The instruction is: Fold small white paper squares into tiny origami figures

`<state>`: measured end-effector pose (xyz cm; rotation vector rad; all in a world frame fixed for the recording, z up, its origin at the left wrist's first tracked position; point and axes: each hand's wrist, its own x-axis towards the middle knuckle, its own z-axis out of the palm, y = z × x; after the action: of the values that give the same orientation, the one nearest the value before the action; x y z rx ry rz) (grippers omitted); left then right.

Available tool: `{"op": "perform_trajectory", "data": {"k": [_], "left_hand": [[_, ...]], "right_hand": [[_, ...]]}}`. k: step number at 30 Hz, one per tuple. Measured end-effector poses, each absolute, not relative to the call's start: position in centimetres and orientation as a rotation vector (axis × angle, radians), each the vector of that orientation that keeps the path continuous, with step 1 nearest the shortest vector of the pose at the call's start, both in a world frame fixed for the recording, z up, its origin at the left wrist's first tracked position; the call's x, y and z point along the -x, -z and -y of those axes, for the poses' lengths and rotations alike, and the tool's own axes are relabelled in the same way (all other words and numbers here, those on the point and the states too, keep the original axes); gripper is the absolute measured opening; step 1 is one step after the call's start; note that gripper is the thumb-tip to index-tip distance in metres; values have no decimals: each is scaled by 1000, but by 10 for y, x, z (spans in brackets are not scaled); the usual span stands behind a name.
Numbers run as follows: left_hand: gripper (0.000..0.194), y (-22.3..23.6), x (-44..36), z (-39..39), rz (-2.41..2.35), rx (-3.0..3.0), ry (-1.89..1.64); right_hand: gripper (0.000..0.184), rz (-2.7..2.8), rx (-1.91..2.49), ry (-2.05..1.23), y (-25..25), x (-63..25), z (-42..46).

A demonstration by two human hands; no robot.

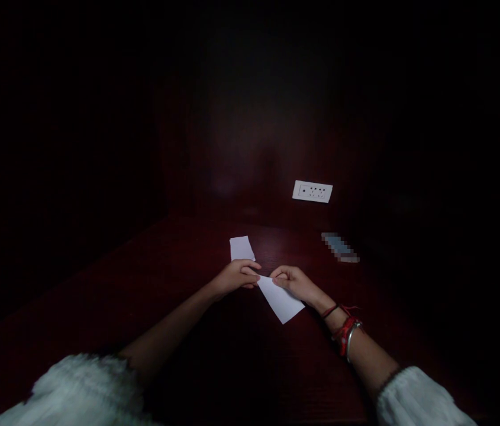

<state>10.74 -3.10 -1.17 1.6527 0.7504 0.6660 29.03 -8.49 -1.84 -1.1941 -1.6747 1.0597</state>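
A white sheet of paper (pixel 281 300) lies across a dark red wooden table (pixel 152 284) in dim light. My left hand (pixel 235 276) is closed, pinching the sheet's upper left corner. My right hand (pixel 292 280) is closed too, fingertips pressed on the same top edge just to the right. Behind my left hand, another white piece of paper (pixel 241 247) sticks out; whether it is part of the same sheet is unclear. Red threads and a metal bangle (pixel 346 332) circle my right wrist. White sleeves cover both forearms near the bottom.
A white socket plate (pixel 312 191) is set in the dark back wall. A small flat blurred object (pixel 339 247) lies on the table at the right, behind my right hand. The surroundings are almost black.
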Motion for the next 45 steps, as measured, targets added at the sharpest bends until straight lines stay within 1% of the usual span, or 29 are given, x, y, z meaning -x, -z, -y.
{"op": "perform_trajectory", "data": {"k": [2,7,9,16,22,27,40,45], "left_hand": [[31,13,-109,30,-751,-1648,-693],[30,13,-114,28,-740,-1669,-769],[30,11,-115,28,-735,-1677,-793],[33,8,-114,29,-724,-1658,-808],[37,9,-113,29,-718,-1610,-781],[34,7,-112,31,-744,-1569,-789],[29,6,-112,31,-761,-1522,-771],[33,7,-114,32,-748,-1540,-793]], "right_hand": [[19,1713,1197,-985,20,-290,84],[22,1824,1241,-649,21,-287,84],[22,1818,1288,-608,22,-287,83],[28,1704,1364,-722,22,-288,80],[30,1698,1406,-655,20,-287,82],[28,1674,1408,-729,22,-287,81],[24,1656,1438,-724,19,-285,83],[23,1688,1440,-695,22,-287,80]]}}
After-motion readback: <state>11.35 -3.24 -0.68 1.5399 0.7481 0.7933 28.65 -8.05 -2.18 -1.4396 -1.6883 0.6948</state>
